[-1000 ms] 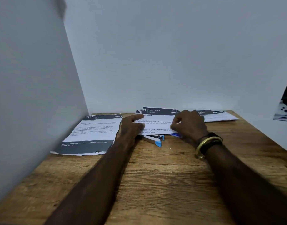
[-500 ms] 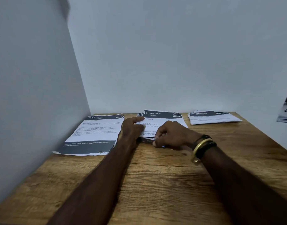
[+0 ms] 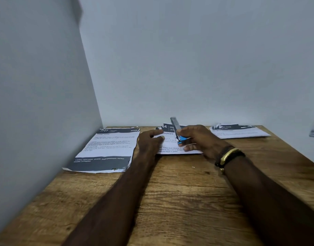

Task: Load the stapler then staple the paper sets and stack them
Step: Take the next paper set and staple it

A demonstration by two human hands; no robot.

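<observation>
a printed paper set (image 3: pixel 106 148) lies flat at the left of the wooden worktop (image 3: pixel 179 201), near the side wall. next, the left hand (image 3: pixel 149 142) presses flat, fingers spread, on the left edge of the middle paper set (image 3: pixel 172 150). over that set the right hand (image 3: pixel 200 141) has its grip closed on the blue stapler (image 3: pixel 178 134), whose metal arm tilts up and away. a third set (image 3: pixel 239 132) rests at the far right. to staple well, i'd keep the left palm pinning the sheets square, slide a corner fully into the stapler's mouth, then squeeze straight down.
</observation>
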